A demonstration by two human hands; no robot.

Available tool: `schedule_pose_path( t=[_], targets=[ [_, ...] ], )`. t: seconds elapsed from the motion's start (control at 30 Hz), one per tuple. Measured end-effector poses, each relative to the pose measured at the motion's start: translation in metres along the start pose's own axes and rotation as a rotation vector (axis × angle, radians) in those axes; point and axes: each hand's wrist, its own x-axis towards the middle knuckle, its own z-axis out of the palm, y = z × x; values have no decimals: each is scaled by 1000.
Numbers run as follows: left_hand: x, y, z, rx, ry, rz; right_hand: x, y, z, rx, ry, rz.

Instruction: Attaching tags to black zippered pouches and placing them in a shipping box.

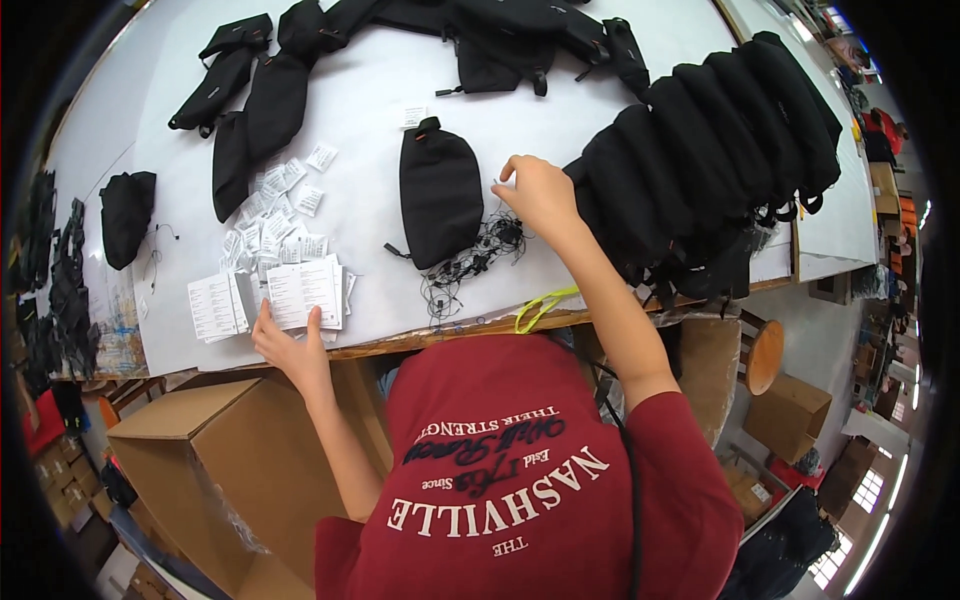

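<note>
A black fabric pouch [440, 190] lies flat on the white table in front of me, a small white tag [414, 117] at its top end. To its right, my right hand [540, 200] is raised with thumb and forefinger curled together. Whatever is between those fingertips is too small to make out. Below that hand, a tangle of thin black cords [490, 242] spreads beside the pouch. My left hand [290, 345] rests at the table's near edge, its fingers apart and touching a stack of white printed cards [300, 290]. Small white packets [272, 215] lie heaped behind the cards.
A row of stuffed black pouches [700, 150] leans together at the right. More black pouches [265, 100] lie along the back and left. A yellow-green strap [540, 308] sits at the table's front edge. A large cardboard box [220, 450] stands below on the left.
</note>
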Motion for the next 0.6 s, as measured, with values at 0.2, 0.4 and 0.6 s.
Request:
schedule_pose_path(
  t=[0.2,0.4,0.6],
  targets=[
    [7,-1,0,-156,-36,-96,0,2,14,-102,-127,-41],
    [14,-3,-11,-330,-191,-164,-18,-21,-54,362,6,-128],
    [13,29,-34,-732,-527,-166,-48,-48,-97,911,589,-297]
  ],
)
